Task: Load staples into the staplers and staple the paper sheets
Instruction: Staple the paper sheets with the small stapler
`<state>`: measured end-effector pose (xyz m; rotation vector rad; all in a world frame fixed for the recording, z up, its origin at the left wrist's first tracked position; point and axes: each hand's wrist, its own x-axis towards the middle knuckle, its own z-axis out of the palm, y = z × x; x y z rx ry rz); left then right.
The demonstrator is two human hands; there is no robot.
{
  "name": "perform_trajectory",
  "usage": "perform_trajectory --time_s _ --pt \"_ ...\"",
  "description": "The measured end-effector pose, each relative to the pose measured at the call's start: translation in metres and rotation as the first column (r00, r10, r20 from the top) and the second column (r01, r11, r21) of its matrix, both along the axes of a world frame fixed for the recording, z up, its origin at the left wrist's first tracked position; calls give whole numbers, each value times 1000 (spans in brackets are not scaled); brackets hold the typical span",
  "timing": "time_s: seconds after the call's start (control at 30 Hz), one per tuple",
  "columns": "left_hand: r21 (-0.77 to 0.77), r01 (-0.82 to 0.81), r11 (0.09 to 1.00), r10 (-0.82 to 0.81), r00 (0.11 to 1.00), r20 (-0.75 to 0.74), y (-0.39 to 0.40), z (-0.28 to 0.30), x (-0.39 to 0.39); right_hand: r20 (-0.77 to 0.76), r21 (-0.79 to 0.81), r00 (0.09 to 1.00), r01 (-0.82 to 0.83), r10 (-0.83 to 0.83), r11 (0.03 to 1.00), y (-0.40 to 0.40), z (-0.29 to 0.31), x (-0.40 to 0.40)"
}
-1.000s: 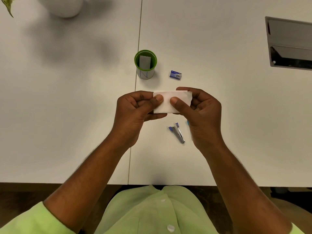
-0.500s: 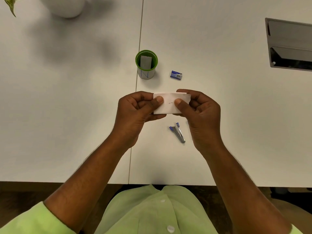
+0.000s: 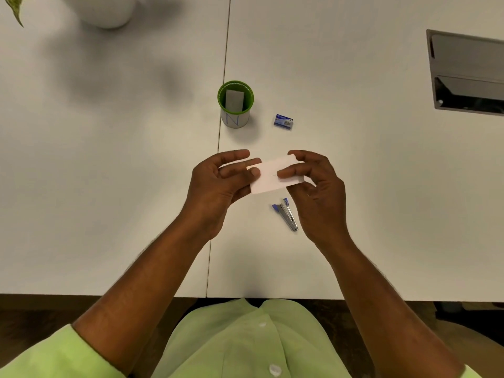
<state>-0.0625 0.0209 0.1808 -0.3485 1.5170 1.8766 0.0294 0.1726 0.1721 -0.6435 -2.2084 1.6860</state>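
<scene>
Both hands pinch the paper (image 3: 268,174) above the stapler (image 3: 287,214): left hand (image 3: 218,184) apparently by thumb, right hand (image 3: 313,186) likewise.

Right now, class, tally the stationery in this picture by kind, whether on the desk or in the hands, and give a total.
Stapler: 1
Staple box: 1
Cup: 1
Paper slips: 2, one held in both hands, one standing in the cup
Total: 5

White seamed table (image 3: 109,186), perhaps dark floor
</scene>
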Motion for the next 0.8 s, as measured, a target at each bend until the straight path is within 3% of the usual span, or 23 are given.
perform_trajectory --time_s 0.2,0.33,0.5,0.8 --pt "-74 0 997 -13 985 -170 2 -1 -1 64 -445 994 103 -83 890 1 2 1" --pt "-95 33 995 -53 974 -219 4 -1 2 167 -339 981 150 -98 929 -3 1 -5" --pt "-136 35 990 -64 975 -214 9 -2 6 162 -238 978 167 -130 957 -6 2 -11" --pt "-136 27 990 -53 981 -185 6 -6 0 166 -401 981 164 -105 901 -6 3 -10"
